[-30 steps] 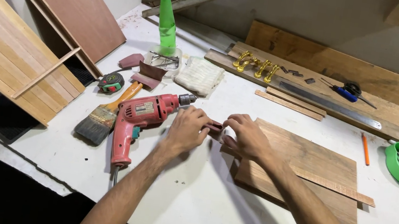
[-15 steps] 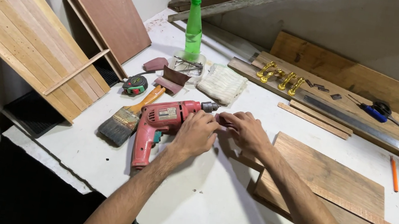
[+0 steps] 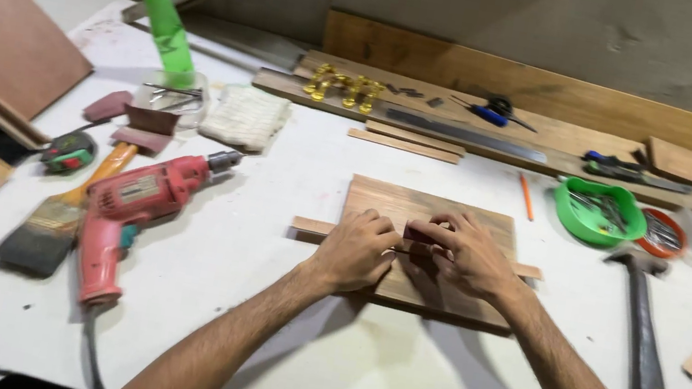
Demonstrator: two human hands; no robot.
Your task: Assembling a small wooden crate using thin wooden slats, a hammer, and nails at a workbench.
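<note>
2 hands, left hand point(image 3: 358, 250) and right hand point(image 3: 468, 256), fingers curled, pinch a small dark piece point(image 3: 420, 233) together over a thin strip point(image 3: 311, 226) lying across a wooden board point(image 3: 391, 202) mid-bench point(image 3: 255, 300); a red drill point(image 3: 136, 203) lies left.

Both bare forearms reach in from the near edge and converge at mid-worktop. The left hand point(image 3: 359, 248) and right hand point(image 3: 468, 256) lie palm-down, side by side, fingers point(image 3: 440, 234) curled, fingertips nearly meeting between them.
</note>
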